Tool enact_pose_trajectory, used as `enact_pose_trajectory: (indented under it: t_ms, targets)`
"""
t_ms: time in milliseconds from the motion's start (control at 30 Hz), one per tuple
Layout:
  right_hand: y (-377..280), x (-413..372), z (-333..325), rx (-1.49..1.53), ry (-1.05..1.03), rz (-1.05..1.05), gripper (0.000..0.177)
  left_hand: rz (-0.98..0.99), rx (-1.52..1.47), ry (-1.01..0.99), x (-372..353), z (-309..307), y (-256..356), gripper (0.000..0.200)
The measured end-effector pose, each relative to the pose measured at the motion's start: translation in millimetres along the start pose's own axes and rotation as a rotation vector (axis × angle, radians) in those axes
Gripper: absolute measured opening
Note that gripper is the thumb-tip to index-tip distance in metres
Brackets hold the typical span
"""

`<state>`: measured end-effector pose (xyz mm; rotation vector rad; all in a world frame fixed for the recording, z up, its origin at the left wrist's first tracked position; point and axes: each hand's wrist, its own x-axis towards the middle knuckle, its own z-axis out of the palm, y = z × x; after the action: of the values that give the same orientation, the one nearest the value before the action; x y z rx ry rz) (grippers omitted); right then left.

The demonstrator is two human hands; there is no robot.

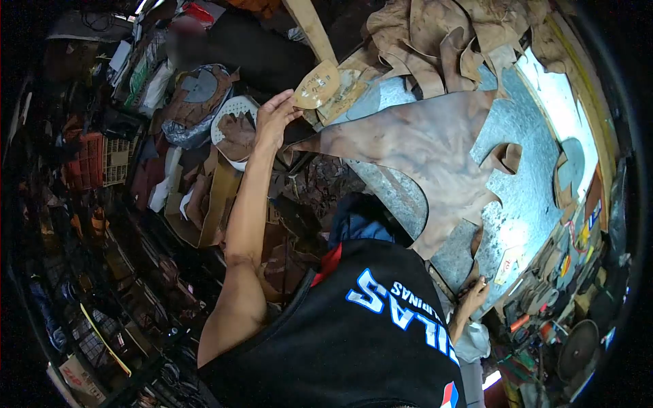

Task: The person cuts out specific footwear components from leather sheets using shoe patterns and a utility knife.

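My left hand (273,119) is raised at the upper left of the worktable, its fingers closed on the near edge of a tan, rounded template (317,85) with handwriting. Beneath the template lies another yellowish, worn piece (345,94). A large brown leather sheet (415,139) with irregular cut edges spreads over the metal tabletop (527,183). At the table's near right edge my right hand (474,295) is closed in a pinch, with a small pale tip showing between the fingers. A pale marked piece (508,264) lies just beyond it.
Crumpled leather (442,41) is heaped at the table's far side. To the left are a white perforated stool (235,109) with leather scraps, a bagged bundle (197,95) and an orange crate (85,160). Tools and clutter (544,296) line the right edge.
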<state>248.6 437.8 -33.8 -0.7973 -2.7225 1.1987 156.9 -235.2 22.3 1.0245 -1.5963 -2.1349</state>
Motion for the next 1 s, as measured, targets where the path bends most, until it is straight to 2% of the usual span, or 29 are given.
enact_pose_trajectory:
  t_ms: [67, 200, 267, 400, 467, 533, 567, 600, 667, 700, 800, 867, 967, 1000]
  targets:
    - [-9.0, -0.7, -7.6, -0.065, -0.122, 0.232, 0.061, 0.006, -0.002, -0.002, 3.7, -2.6, -2.2, 0.036]
    - [-10.3, -5.5, -6.5, -0.136, -0.057, 0.183, 0.068, -0.011, -0.045, 0.02, 6.1, -4.0, -4.8, 0.031]
    - [-15.8, -8.2, -5.3, -0.086, -0.05, 0.252, 0.073, -0.006, -0.046, -0.008, 9.4, -8.6, -5.8, 0.033]
    - [-11.2, -8.6, -5.0, -0.117, -0.022, 0.212, 0.071, -0.015, -0.055, -0.034, 15.3, -7.4, -8.0, 0.03]
    - [-18.4, -8.8, -5.7, -0.061, -0.077, 0.185, 0.069, 0.055, 0.039, -0.076, 16.8, -0.9, -13.3, 0.038]
    - [-12.7, -7.9, -5.5, -0.053, -0.061, 0.165, 0.064, 0.405, 0.907, 0.007, 14.2, 5.6, -12.1, 0.05]
    - [-11.4, -6.5, -5.3, -0.073, -0.05, 0.167, 0.063, 0.676, 1.087, 0.069, 9.7, 11.9, -11.5, 0.062]
    - [-9.8, -5.8, -4.4, -0.092, -0.04, 0.17, 0.061, 0.678, 1.078, 0.062, 6.9, 19.3, -10.0, 0.062]
    - [-8.1, -4.6, -3.4, -0.131, 0.007, 0.119, 0.058, 0.7, 1.311, 0.032, -0.3, 42.0, -7.2, 0.069]
    - [-9.3, -3.8, -4.4, -0.176, -0.015, 0.099, 0.057, 0.639, 1.355, 0.019, 0.6, 52.1, -12.2, 0.078]
    - [-15.4, -6.9, -1.3, -0.188, -0.01, 0.017, 0.055, 0.527, 1.453, -0.082, 9.7, 68.2, -16.5, 0.081]
    - [-19.5, -9.5, 3.8, -0.236, 0.11, -0.16, 0.042, 0.522, 1.468, -0.091, 15.3, 65.7, -14.2, 0.076]
    - [-44.4, -19.0, 7.1, -0.164, 0.104, -0.134, 0.044, 0.586, 1.378, -0.174, 36.5, 48.2, -12.8, 0.058]
    - [-41.6, -18.6, 6.0, -0.165, 0.106, -0.133, 0.044, 0.587, 1.377, -0.177, 39.1, 40.9, -11.6, 0.058]
